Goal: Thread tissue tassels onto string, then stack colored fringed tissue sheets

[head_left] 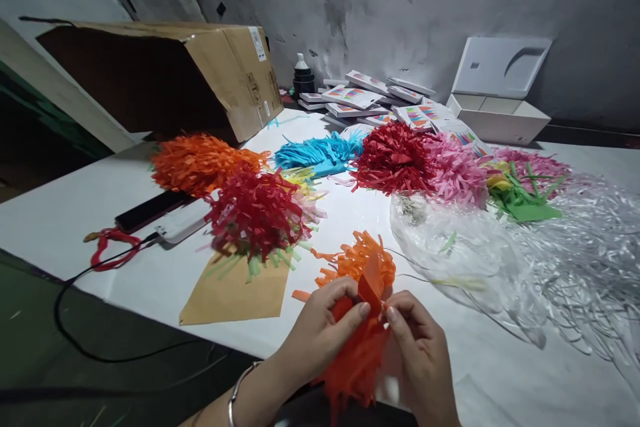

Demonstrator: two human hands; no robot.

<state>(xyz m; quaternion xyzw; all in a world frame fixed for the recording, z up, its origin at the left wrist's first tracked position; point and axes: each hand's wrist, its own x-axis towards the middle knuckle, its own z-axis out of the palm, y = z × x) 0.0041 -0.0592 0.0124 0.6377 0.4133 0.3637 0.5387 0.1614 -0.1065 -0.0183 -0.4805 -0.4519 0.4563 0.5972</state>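
Observation:
Between my hands is an orange tissue paper tassel (357,353), its fringed strips spreading above and hanging below the pinched middle. My left hand (325,323) grips the folded middle with thumb and fingers. My right hand (420,347) pinches at the same spot from the right; a thin string or wire seems to be there, too small to make out. Just left of the tassel, a red fringed paper bundle (257,213) lies partly over a tan paper sheet (235,290). A clear plastic bag (450,247) rests to the right.
Orange (200,163), blue (320,150), dark red (395,160) and pink (457,170) fringe bundles line the table. Behind stand a cardboard box (240,80), stacked flat boxes (355,97) and an open white box (500,117). A power bank (183,223) with cable lies left; silvery strands (600,247) spread right.

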